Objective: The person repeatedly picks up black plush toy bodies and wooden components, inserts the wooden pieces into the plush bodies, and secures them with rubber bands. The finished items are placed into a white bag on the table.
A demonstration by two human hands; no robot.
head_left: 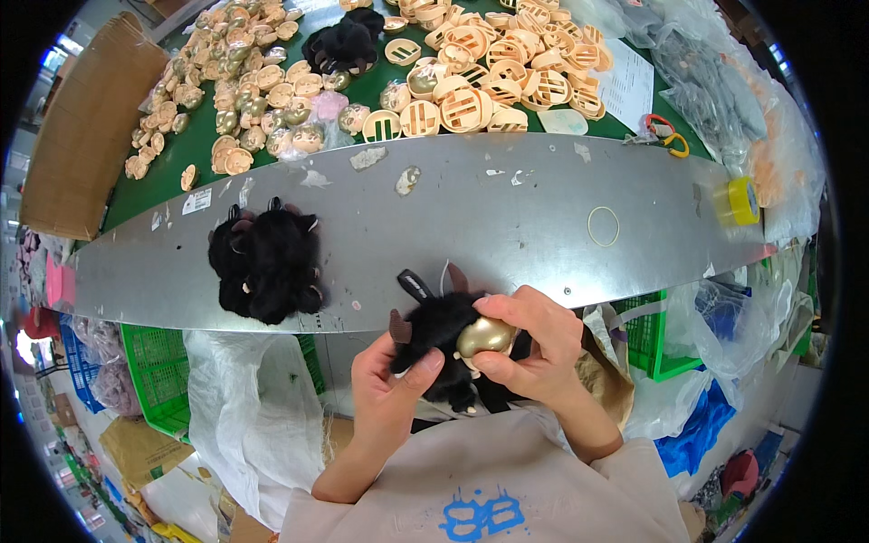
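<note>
Hands at near desk (543,190) edge: left hand (385,385) grasps black plush (439,330); right hand (539,344) fingers pinch gold shell (484,337) against it.

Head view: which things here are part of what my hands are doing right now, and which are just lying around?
In hand:
- black furry toy, gripped by left hand
- gold rounded piece, pressed to it by right hand

Lying about:
- black furry pile on the metal bench
- beige round plastic parts
- rubber band
- yellow tape roll
- cardboard box

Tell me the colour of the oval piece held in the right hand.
Shiny gold, seen in the head view: the oval piece in the right hand.
</note>
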